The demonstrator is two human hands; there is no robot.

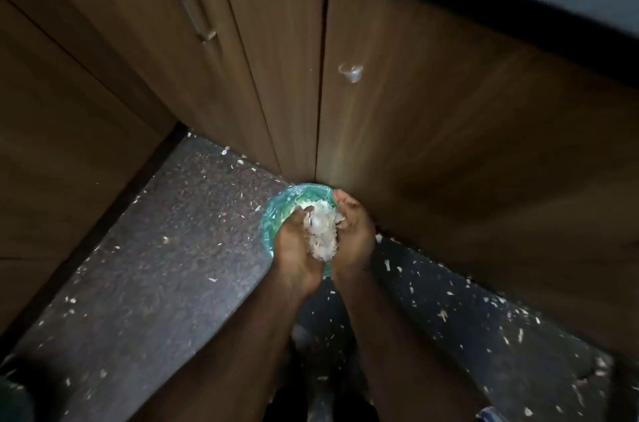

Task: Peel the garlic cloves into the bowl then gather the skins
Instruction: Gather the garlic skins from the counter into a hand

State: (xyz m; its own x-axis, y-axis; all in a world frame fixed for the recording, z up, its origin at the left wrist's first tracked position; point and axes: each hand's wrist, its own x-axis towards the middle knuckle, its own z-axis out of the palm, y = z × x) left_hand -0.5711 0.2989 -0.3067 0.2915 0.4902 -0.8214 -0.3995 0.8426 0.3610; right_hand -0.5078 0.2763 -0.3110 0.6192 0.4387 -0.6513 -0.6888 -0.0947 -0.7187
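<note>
Both hands, left hand (pixel 294 241) and right hand (pixel 352 231), cup together around a wad of garlic skins (pixel 321 231) over the teal bowl (pixel 276 214) at frame centre. The skins look papery and feather-light, so scooping from underneath should suit. More flakes litter the floor (pixel 155 248).

Both forearms reach forward, left hand (pixel 294 241) and right hand (pixel 353 231) cupped together, palms facing

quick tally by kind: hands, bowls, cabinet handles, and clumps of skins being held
hands: 2, left hand and right hand, cupped together
teal bowl: 1, on the floor under the hands
metal cabinet handles: 2, long bar handle and another handle, blurred
clump of garlic skins: 1, held between both hands
total: 6
Loose skin scraps on the floor are too many to count.
</note>
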